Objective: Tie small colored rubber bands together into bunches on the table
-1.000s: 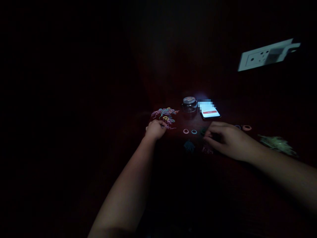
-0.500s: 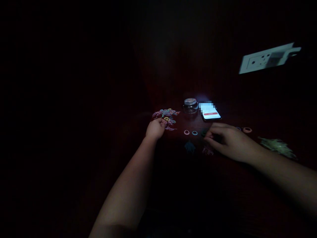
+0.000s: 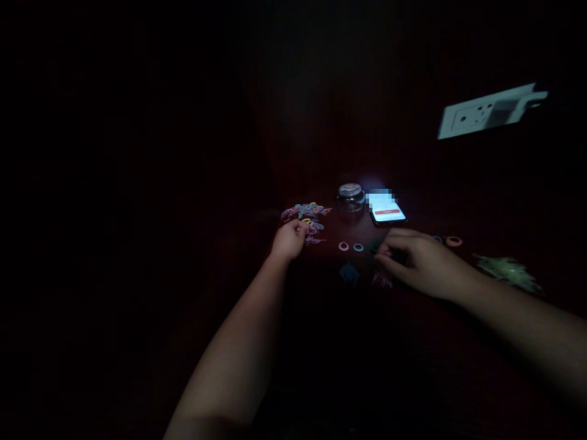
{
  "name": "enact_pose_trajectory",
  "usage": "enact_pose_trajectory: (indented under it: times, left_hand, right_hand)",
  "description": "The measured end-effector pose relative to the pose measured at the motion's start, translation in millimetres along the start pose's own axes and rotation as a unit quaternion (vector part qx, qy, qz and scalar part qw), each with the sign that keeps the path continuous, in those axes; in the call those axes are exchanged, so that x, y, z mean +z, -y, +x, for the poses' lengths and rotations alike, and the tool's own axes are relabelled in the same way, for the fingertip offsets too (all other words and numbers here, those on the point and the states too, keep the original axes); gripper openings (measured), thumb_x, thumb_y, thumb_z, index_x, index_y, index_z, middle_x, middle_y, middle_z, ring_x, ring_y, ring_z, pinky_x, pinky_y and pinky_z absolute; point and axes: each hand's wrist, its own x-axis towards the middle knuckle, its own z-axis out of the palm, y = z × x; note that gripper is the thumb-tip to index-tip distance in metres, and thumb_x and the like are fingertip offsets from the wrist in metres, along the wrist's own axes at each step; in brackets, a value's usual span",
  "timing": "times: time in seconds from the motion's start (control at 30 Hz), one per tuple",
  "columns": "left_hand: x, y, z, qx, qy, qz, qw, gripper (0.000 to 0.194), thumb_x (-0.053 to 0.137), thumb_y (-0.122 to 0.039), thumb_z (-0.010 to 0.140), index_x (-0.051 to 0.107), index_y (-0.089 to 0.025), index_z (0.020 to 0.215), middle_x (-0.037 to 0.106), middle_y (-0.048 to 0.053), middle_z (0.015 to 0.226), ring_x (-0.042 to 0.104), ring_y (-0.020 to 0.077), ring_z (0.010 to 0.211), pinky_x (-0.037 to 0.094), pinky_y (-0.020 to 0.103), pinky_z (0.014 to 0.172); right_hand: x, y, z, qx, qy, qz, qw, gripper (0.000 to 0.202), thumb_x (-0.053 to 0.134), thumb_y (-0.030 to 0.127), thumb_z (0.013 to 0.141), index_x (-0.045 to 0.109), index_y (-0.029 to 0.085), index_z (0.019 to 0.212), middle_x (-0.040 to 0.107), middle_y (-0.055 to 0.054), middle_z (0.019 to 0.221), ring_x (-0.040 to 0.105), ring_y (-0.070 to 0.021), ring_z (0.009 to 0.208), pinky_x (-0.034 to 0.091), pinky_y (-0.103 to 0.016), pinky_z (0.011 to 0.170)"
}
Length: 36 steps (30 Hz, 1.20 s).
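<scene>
My left hand (image 3: pixel 290 239) rests at the near edge of a mixed heap of coloured elastic bands (image 3: pixel 316 211), its fingers closed; anything between them is too small to make out. To the right, my right hand (image 3: pixel 413 260) has thumb and fingertips pinched together beside a dark green band (image 3: pixel 375 245). Whether that band is in the pinch is hidden. Left of this hand lie a pink hair tie (image 3: pixel 343 246) and a blue hair tie (image 3: pixel 358 247). Below them sit a small teal pile of bands (image 3: pixel 349 274) and a pinkish pile of bands (image 3: pixel 382 279).
A clear jar (image 3: pixel 351 198) with a patterned lid stands at the back beside a lit phone (image 3: pixel 387 208). Beyond my right hand are an orange hair tie (image 3: pixel 454 241) and a pale yellow-green pile of bands (image 3: pixel 509 272). A socket panel (image 3: pixel 481 113) is on the dark wall.
The view has shifted slightly, so the jar, phone and socket panel appear a little further left and lower. Both hands keep nearly the same pose.
</scene>
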Motion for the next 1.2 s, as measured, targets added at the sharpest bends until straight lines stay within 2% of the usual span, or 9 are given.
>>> enact_pose_trajectory:
  times: [0.13,0.33,0.6,0.77,0.9,1.0,1.2]
  left_hand:
    - [0.6,3.1,1.4,-0.014,-0.011,-0.01,1.0,0.02,0.051,-0.031,0.086,0.067,-0.019,0.087,0.072,0.003,0.085,0.062,0.0142,0.072,0.044,0.023,0.068]
    - [-3.8,3.4,2.2,-0.065,-0.057,-0.012,0.996,0.024,0.046,-0.031,0.085,0.063,-0.017,0.074,0.07,0.002,0.076,0.058,0.0141,0.064,0.041,0.023,0.062]
    - [-0.4,6.6,2.7,-0.054,-0.06,-0.031,0.996,0.012,0.057,-0.026,0.075,0.064,-0.017,0.074,0.063,0.0,0.067,0.055,0.0118,0.06,0.04,0.021,0.059]
    - [1.7,4.2,1.5,0.009,-0.021,-0.064,0.998,0.013,0.058,-0.022,0.073,0.066,-0.016,0.08,0.061,-0.001,0.066,0.054,0.0098,0.059,0.042,0.019,0.059]
    - [-4.6,-3.9,-1.9,0.064,0.062,-0.029,0.996,0.014,0.061,-0.023,0.074,0.071,-0.016,0.082,0.066,0.0,0.071,0.058,0.011,0.064,0.044,0.02,0.063]
    - [-9.5,-7.9,-3.4,0.08,0.104,0.004,0.991,0.014,0.063,-0.024,0.075,0.073,-0.017,0.082,0.068,0.001,0.073,0.059,0.0113,0.065,0.046,0.022,0.066]
    - [-10.3,-6.3,-2.9,0.088,0.129,0.005,0.988,0.022,0.066,-0.018,0.073,0.072,-0.017,0.094,0.071,0.001,0.078,0.062,0.0109,0.067,0.047,0.022,0.068]
  right_hand:
    - [-0.4,0.6,-0.8,-0.007,-0.007,0.001,1.0,0.02,0.053,0.031,0.087,0.061,0.019,0.073,0.061,-0.005,0.077,0.057,-0.0173,0.072,0.044,-0.031,0.067]
    - [0.8,-0.9,-1.7,-0.018,-0.021,0.01,1.0,0.019,0.054,0.031,0.085,0.061,0.02,0.072,0.062,-0.005,0.076,0.057,-0.0172,0.07,0.044,-0.031,0.065]
    - [1.5,-1.0,-0.6,-0.019,-0.022,0.015,0.999,0.018,0.055,0.031,0.085,0.061,0.019,0.072,0.061,-0.005,0.076,0.057,-0.017,0.07,0.044,-0.031,0.064]
    - [0.7,-0.6,-0.8,-0.025,-0.021,0.016,0.999,0.018,0.055,0.031,0.086,0.061,0.019,0.072,0.06,-0.004,0.074,0.057,-0.0169,0.069,0.043,-0.031,0.064]
    - [0.0,1.0,0.0,-0.035,-0.022,0.02,0.999,0.02,0.055,0.031,0.086,0.061,0.019,0.072,0.06,-0.005,0.074,0.057,-0.0164,0.067,0.043,-0.03,0.063]
    - [0.1,1.4,0.3,-0.035,-0.021,0.021,0.999,0.02,0.055,0.031,0.086,0.061,0.018,0.071,0.06,-0.005,0.074,0.056,-0.0165,0.067,0.043,-0.03,0.063]
    - [-0.4,0.5,0.0,-0.036,-0.019,0.022,0.999,0.02,0.055,0.031,0.087,0.062,0.018,0.072,0.06,-0.005,0.073,0.056,-0.0171,0.068,0.044,-0.031,0.064]
